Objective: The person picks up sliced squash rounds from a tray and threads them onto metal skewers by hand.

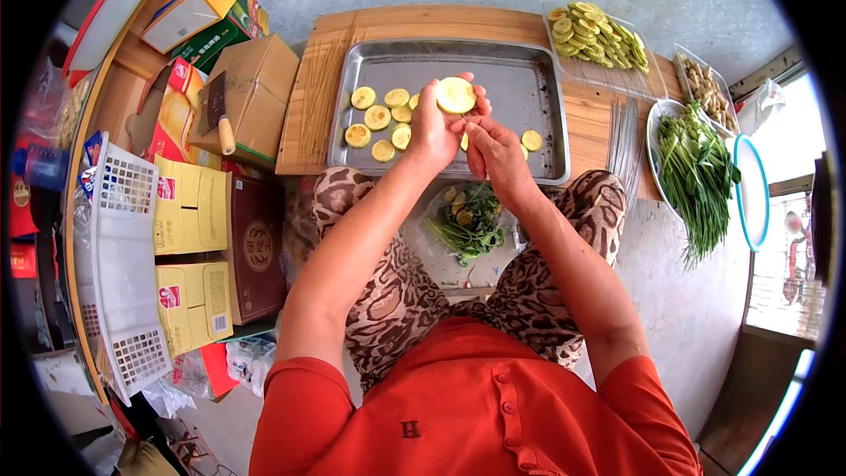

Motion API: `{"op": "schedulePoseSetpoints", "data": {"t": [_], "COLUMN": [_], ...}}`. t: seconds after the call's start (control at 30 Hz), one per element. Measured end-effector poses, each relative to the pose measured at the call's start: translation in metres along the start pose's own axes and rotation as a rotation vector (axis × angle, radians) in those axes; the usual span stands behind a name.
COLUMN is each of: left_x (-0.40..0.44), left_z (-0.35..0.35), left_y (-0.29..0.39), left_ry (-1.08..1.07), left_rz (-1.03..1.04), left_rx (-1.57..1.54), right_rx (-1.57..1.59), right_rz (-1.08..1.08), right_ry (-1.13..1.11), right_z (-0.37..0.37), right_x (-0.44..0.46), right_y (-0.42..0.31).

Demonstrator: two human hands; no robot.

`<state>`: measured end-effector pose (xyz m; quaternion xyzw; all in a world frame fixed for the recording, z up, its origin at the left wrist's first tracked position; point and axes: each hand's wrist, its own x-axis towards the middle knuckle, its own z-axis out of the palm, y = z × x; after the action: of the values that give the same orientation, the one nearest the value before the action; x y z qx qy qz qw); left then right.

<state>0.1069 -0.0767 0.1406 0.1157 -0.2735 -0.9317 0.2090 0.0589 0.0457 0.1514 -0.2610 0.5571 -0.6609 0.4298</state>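
My left hand holds a round, pale yellow-green zucchini slice over a metal tray. Close beside it, my right hand has its fingertips pinched together near the left hand's fingers. Whatever those fingertips hold is too small to make out. Several more zucchini slices lie flat on the tray, mostly on its left side, and one slice sits at the right. Thin wooden skewers lie on the table left of the tray.
On the wooden table stand a clear container of sliced zucchini, metal skewers, a dish of leafy greens and a tray of brownish pieces. Boxes and a knife are left. A bag of greens sits between my knees.
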Motion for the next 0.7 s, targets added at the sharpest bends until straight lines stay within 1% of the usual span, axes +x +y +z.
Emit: {"op": "schedulePoseSetpoints", "data": {"t": [0.07,0.13,0.17,0.2,0.27,0.33,0.37,0.4,0.53,0.6,0.63,0.67,0.7], "left_x": [0.001,0.003,0.003,0.003,0.002,-0.002,-0.004,-0.006,-0.009,-0.001,0.008,0.011,0.013], "left_z": [0.000,-0.002,0.000,0.002,0.004,0.006,0.007,0.009,0.012,0.004,-0.008,-0.011,-0.016], "left_y": [0.004,0.006,0.009,0.011,0.015,0.015,0.014,0.013,0.016,0.018,0.019,0.028,0.036], "left_ry": [0.002,0.015,0.017,0.017,-0.013,-0.054,-0.072,-0.091,-0.172,-0.090,-0.026,0.111,0.167], "left_rz": [-0.005,0.046,0.108,0.108,0.169,0.171,0.186,0.200,0.229,0.276,0.349,0.316,0.304], "left_rx": [-0.012,-0.006,0.008,0.008,0.095,0.131,0.198,0.264,0.341,0.359,0.403,0.483,0.554], "right_rx": [0.008,-0.046,-0.046,-0.055,-0.064,-0.131,-0.131,-0.090,-0.018,-0.008,-0.002,0.001,0.027], "right_rz": [0.015,0.053,0.053,0.051,0.049,0.077,0.075,0.063,-0.004,0.001,0.001,0.005,0.002], "right_ry": [-0.002,-0.003,-0.003,-0.028,-0.055,-0.076,-0.072,-0.083,-0.089,-0.071,-0.056,-0.058,-0.025], "right_z": [-0.001,-0.003,-0.003,-0.003,-0.003,-0.005,-0.006,-0.007,-0.011,-0.012,-0.013,-0.014,-0.016], "right_x": [0.001,0.000,-0.001,-0.004,-0.006,-0.007,-0.007,-0.005,-0.004,-0.007,-0.008,-0.010,-0.012], "right_y": [0.000,0.001,0.002,0.003,0.004,0.005,0.008,0.013,0.023,0.016,0.010,0.006,0.001]}}
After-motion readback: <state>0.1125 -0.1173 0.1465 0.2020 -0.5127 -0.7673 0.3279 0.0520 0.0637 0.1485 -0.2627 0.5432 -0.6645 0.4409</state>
